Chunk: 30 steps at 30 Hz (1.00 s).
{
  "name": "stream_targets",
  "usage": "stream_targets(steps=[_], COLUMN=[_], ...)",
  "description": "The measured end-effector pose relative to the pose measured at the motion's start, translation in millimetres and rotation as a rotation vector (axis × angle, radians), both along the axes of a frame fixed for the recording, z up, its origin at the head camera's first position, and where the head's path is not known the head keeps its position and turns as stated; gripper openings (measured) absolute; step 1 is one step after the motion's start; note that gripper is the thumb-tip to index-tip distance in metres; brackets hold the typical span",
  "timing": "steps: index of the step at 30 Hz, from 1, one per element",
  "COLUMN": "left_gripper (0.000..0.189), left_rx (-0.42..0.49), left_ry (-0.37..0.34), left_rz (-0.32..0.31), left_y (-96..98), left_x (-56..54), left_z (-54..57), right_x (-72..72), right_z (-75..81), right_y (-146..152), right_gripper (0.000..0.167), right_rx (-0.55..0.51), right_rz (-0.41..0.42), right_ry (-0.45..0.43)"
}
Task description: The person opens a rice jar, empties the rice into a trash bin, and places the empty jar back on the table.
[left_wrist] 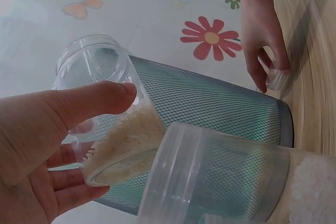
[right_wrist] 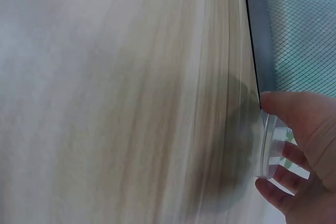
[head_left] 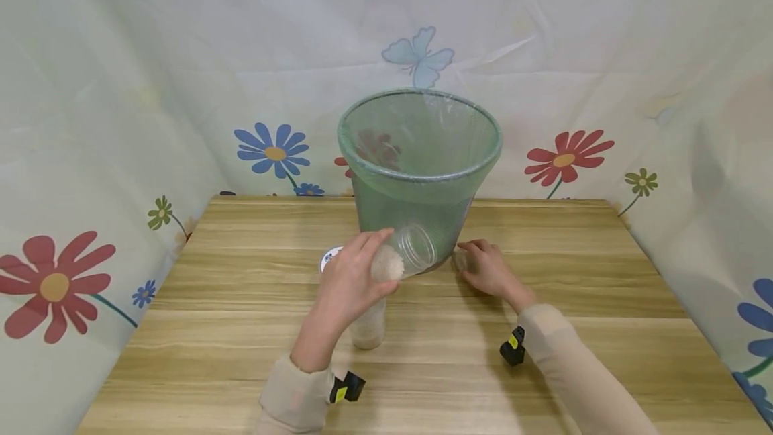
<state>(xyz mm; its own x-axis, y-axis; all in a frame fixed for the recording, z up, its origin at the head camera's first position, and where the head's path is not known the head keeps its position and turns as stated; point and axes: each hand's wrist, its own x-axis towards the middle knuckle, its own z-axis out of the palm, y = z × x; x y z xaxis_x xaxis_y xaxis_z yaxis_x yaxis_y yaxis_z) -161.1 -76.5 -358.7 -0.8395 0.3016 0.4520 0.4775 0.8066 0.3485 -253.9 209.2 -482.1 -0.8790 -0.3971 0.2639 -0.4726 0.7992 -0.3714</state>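
My left hand (head_left: 353,277) grips a clear plastic jar (left_wrist: 105,80) with white rice (left_wrist: 126,135) in its lower part. The jar is tilted, its threaded mouth uncovered and pointing up and to the right in the head view. Below that hand stands a second clear jar (head_left: 368,327), also with white grains at its bottom; the hand partly hides it. A round white label with blue print (head_left: 330,258) shows beside the left hand. At the foot of the bin, my right hand (head_left: 488,267) pinches a clear round lid (right_wrist: 269,145) on edge, close over the table.
A green mesh bin (head_left: 417,200) lined with a clear bag stands at the back middle of the wooden table (head_left: 260,327), right behind both hands. White curtains with flower prints (head_left: 181,86) enclose the table at the back and sides.
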Motion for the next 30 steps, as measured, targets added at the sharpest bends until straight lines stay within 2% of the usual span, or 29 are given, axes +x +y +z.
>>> stream_targets(steps=[10,18,25,30], left_gripper=[0.079,0.080,0.080,0.080], left_rx=[-0.006,-0.012,-0.018,-0.022], left_ry=[0.023,-0.009,-0.017,-0.009], left_rz=[0.004,0.012,0.020,0.019], left_y=[-0.9,-1.1,-2.0,-2.2], left_x=[-0.3,0.9,1.6,2.1], left_z=[-0.6,0.7,-0.2,-1.0], right_x=[-8.9,-14.5,-21.4,-23.9], right_z=[-2.6,-5.3,-6.3,-3.2], right_y=[6,10,14,17], right_gripper=[0.054,0.054,0.047,0.042], right_rx=[0.008,0.044,0.034,0.048], right_rz=[-0.056,-0.093,-0.116,-0.137], right_ry=[-0.005,-0.047,-0.057,-0.105])
